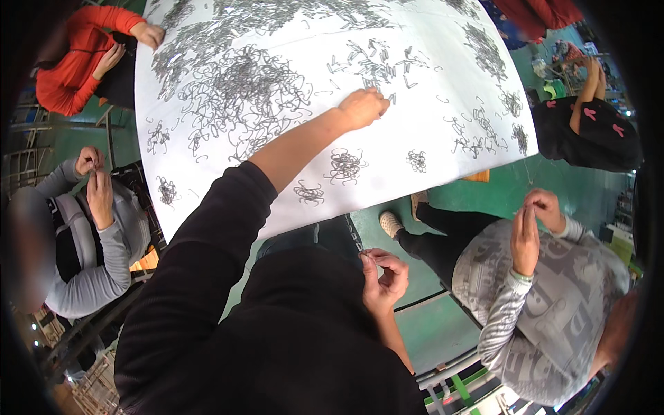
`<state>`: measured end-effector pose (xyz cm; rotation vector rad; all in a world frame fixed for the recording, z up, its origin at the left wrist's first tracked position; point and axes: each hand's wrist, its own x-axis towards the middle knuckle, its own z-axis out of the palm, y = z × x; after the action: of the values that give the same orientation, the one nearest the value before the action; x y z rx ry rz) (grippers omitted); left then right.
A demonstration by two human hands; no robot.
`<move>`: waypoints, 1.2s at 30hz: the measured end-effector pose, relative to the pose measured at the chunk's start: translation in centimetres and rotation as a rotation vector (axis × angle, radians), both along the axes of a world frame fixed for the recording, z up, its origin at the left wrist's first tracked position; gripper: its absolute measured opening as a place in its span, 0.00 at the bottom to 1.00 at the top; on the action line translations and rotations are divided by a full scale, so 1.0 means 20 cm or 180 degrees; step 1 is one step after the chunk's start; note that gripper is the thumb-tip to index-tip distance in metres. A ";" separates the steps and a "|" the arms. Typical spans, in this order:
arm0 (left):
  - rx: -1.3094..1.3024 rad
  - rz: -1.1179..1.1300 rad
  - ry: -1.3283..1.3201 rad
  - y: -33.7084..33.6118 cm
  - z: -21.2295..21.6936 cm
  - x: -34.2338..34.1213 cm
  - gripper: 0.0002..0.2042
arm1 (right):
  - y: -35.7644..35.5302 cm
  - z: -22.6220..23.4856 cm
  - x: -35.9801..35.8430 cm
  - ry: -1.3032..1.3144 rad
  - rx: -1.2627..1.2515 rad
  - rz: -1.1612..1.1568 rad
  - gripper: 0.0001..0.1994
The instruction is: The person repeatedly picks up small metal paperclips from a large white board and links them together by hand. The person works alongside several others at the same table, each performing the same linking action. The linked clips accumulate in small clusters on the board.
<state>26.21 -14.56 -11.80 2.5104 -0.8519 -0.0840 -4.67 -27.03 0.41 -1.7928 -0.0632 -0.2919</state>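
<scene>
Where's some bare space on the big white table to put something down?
Bare white table shows between the left hand and the curved wires to its right, beyond the small round pile. Crowded: the big tangled heap left of that arm, and short pieces beyond the hand.

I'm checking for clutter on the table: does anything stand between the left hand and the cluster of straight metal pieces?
Nothing visible does: the left hand is at the near edge of the straight metal pieces on the white table. Whether it touches one is too small to tell.
</scene>
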 end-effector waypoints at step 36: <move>-0.3096 0.1691 0.1689 0.36 0.83 -1.29 0.05 | 0.18 0.08 0.16 0.0112 -0.0439 0.0729 0.14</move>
<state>0.40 -7.37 4.71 1.5799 0.0455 -0.1139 -1.45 -23.52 1.98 -1.9062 -0.2675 -0.0935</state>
